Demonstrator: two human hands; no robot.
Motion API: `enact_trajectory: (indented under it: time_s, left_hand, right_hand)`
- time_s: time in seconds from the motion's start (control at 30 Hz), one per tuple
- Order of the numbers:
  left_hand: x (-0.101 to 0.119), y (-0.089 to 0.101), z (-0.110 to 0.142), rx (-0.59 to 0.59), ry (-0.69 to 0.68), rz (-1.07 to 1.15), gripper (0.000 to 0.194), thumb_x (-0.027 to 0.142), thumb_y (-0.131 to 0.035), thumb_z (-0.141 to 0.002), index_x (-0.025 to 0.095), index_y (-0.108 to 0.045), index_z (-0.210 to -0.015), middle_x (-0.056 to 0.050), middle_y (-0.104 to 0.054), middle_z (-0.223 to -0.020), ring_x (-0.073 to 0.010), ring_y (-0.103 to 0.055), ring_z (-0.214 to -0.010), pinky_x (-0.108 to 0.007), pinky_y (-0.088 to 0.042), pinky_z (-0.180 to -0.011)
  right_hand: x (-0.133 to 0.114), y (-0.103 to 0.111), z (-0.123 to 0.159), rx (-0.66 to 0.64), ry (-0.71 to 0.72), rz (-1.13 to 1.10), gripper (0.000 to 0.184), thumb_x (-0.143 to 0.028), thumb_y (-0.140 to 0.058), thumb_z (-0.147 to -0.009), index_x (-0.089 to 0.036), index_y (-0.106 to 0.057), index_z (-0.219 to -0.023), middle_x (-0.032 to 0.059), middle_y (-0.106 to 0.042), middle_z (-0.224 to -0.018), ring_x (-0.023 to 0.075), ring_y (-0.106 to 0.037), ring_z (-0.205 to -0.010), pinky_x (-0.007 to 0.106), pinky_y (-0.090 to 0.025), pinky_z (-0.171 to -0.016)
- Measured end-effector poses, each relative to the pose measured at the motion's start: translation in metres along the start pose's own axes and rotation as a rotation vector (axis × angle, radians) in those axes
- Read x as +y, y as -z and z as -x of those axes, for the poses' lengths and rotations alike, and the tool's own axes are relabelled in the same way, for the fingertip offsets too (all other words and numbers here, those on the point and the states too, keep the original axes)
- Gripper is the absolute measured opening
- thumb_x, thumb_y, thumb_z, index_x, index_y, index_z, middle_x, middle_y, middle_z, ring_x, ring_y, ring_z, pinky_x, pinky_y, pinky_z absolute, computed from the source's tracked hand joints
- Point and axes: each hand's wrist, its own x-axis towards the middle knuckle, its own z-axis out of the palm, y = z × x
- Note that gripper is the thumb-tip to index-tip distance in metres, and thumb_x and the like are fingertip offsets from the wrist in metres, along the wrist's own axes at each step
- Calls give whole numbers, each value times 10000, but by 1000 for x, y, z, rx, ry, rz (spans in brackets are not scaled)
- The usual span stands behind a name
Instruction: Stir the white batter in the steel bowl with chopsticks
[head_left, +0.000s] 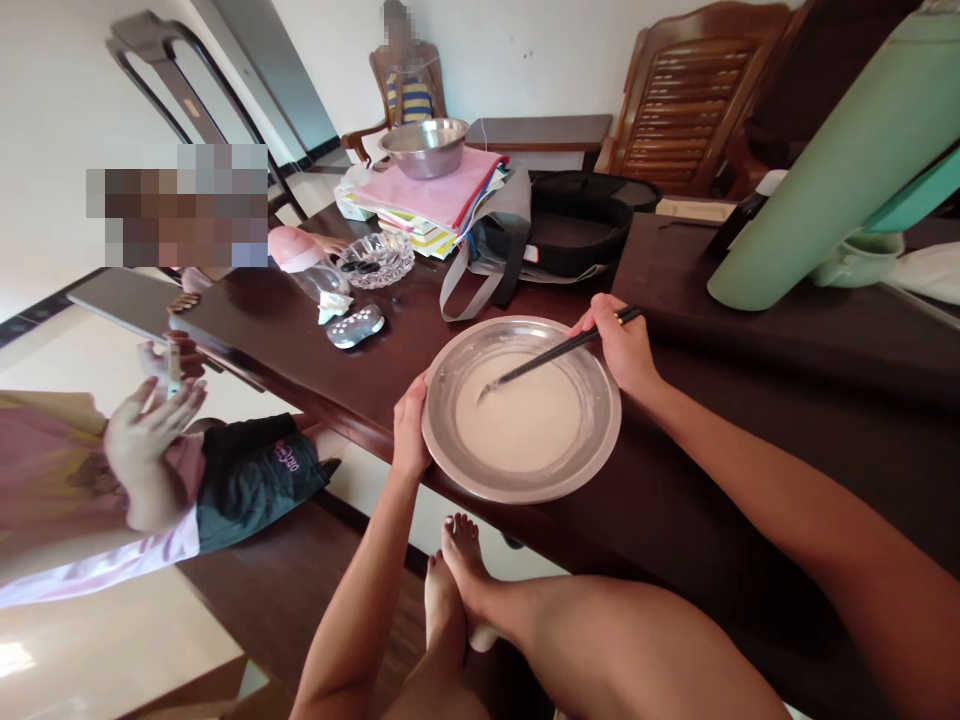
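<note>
A wide metal bowl (598, 435) stands near the edge of the dark table, holding a smooth, cream-coloured liquid mixture (525, 425). My left hand (410, 428) grips the bowl's left rim. A pair of black chopsticks (553, 353) is held in my right hand (621, 345) above the bowl's right rim. Their tips, coated with the mixture, dip into it left of the middle. Pale residue clings to the bowl's inner wall.
Beyond the bowl lie a black bag (577, 225), a glass ashtray (386, 258), a dark patterned case (355, 327) and a stack of papers (431, 200) under another metal bowl (425, 150). A green cylinder (832, 170) is at right. People sit left and at the back.
</note>
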Motion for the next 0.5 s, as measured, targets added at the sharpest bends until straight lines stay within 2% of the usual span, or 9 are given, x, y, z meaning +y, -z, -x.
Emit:
enact_trajectory:
  time_s: [0.1,0.27,0.4,0.5]
  left_hand:
    - [0,0,0,5,-11,-19,447,439,-408,-894,176,-677,-1135,-46,-696,-1149,-237,-601,-1098,-320,-445,-973]
    - [-1,0,0,-5,-4,-7,456,442,-406,-896,174,-670,-1153,-47,-700,-1143,-240,-608,-1086,-325,-457,-954]
    - [-1,0,0,0,-10,4,445,440,-412,-897,180,-678,-1141,-42,-700,-1140,-236,-608,-1078,-320,-453,-952]
    - [-1,0,1,-2,-11,0,446,432,-406,-900,182,-673,-1156,-42,-700,-1141,-234,-610,-1072,-319,-453,-949]
  right_hand:
    - [1,1,0,116,28,-21,476,-573,-564,-815,-206,-484,-523,-40,-522,-441,106,-580,-467,240,-445,-521]
    - [-1,0,0,-41,-36,26,492,-619,-564,-787,-203,-511,-530,-21,-556,-470,116,-594,-494,252,-469,-549]
    - [-2,-1,1,80,-16,0,494,-615,-561,-792,-208,-485,-523,-31,-539,-448,111,-578,-472,245,-451,-523]
    - [-2,-2,1,20,-36,5,515,-612,-538,-811,-205,-484,-499,-21,-553,-445,104,-558,-454,248,-450,-528]
